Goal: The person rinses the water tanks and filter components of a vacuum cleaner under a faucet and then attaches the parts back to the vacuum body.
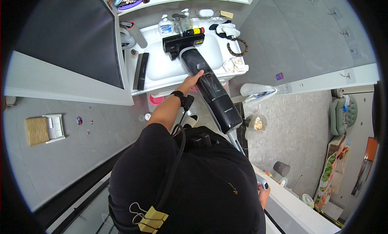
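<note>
A black and grey upright floor washer point(208, 84) slants from the sink down to my right side. Its wide floor head point(184, 42) lies over the far part of the white sink point(161, 68), by the tap; a red and yellow end piece shows there. My left hand point(194, 81), with a black band on the wrist, is closed around the machine's body below the head. At my right hip, my right hand point(263, 193) is wrapped around the grey handle point(262, 180); my torso partly hides it. A long black strip-like part point(140, 71) lies on the sink's left rim.
Behind the sink stand a white pump bottle point(165, 26) and a clear one. White cloths point(228, 30) and a brown ring point(238, 47) lie at the sink's right. An open cabinet door point(72, 32) juts in from the left. A transparent bin point(257, 123) stands on the floor.
</note>
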Tool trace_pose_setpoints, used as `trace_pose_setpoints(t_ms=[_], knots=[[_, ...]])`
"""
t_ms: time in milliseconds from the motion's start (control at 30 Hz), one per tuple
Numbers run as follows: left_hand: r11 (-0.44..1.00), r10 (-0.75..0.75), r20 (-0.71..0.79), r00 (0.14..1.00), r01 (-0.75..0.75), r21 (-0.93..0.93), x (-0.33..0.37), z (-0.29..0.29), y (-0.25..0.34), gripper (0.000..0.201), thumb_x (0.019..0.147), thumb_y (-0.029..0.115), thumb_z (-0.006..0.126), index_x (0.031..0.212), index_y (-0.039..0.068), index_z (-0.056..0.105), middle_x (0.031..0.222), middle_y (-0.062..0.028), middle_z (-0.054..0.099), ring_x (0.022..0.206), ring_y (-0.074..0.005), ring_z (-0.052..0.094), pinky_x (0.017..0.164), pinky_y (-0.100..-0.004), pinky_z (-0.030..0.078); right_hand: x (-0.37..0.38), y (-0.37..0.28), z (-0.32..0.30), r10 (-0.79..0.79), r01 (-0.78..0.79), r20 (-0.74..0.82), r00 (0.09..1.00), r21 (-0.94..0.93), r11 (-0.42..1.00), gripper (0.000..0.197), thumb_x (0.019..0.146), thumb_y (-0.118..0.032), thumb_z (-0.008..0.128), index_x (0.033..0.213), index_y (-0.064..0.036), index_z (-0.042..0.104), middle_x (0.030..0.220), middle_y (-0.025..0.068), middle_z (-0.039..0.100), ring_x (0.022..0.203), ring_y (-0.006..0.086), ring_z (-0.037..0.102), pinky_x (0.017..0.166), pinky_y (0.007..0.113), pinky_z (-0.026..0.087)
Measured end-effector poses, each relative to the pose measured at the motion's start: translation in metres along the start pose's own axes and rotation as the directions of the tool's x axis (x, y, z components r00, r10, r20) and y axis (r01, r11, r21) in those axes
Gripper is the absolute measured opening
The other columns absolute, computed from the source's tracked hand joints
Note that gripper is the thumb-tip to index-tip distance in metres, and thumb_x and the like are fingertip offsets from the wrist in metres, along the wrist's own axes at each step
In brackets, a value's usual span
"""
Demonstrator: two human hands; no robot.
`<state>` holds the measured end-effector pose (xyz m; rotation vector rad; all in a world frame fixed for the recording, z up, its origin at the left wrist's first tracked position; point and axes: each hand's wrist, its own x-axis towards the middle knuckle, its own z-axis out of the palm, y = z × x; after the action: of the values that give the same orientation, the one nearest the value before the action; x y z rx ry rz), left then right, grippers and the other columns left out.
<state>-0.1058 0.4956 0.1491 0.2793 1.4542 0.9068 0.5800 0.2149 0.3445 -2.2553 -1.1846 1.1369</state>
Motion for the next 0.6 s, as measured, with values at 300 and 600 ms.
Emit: trace_pose_setpoints(t_ms=[300,600], knots=[[1.000,-0.016,0.016,1.000,0.016,-0.013,-0.0020,-0.0010,0.0018,0.104,0.072,0.085,0.069,0.122,-0.007,0.066,0.109,-0.0205,0.072,0.096,-0.0332,0.072,0.088,-0.0457,0.058,0.0046,0.0108,-0.0030,0.006,-0.006,0.004,1.000,-0.004,1.000,0.011,0.085,-0.008,0.075,0.091,-0.0026,0.068,0.081,-0.0023,0.064,0.076,0.0100,0.057,0.072,0.028,0.047],[1.000,-0.021,-0.007,1.000,0.020,-0.013,-0.0070,0.0015,0.0044,0.102,0.074,0.084,0.070,0.120,-0.007,0.066,0.108,-0.0202,0.073,0.094,-0.0323,0.072,0.087,-0.0445,0.059,0.0011,0.0052,0.0000,0.008,-0.009,0.014,1.000,0.023,1.000,0.004,0.083,-0.002,0.071,0.087,-0.0030,0.070,0.082,-0.0011,0.066,0.078,0.0112,0.059,0.075,0.028,0.047]])
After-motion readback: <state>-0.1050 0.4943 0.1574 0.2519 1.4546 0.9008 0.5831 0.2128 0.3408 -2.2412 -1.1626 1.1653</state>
